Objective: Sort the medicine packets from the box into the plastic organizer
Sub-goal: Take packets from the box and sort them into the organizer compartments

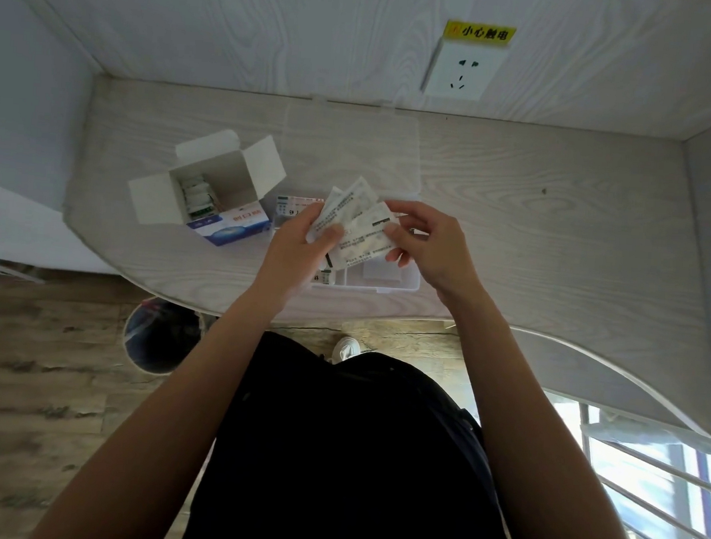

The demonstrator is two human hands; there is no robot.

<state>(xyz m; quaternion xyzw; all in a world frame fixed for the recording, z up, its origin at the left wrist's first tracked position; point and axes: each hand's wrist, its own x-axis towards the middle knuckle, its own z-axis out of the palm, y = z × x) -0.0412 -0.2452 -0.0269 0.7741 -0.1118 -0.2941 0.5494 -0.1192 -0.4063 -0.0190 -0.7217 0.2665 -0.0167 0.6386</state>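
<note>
The left hand (301, 241) is pinching a fan of white printed packets (348, 217) between thumb and fingers. The right hand (424, 242) is gripping the nearest packet (368, 236) by its right edge, thumb on top, other fingers curled beneath. The packets are hovering just above the clear plastic organizer (403, 280) lying on the desk (556, 223), its lid (348, 152) lying open behind. To the left, the cardboard box (213, 189) is standing open, more packets showing inside.
</note>
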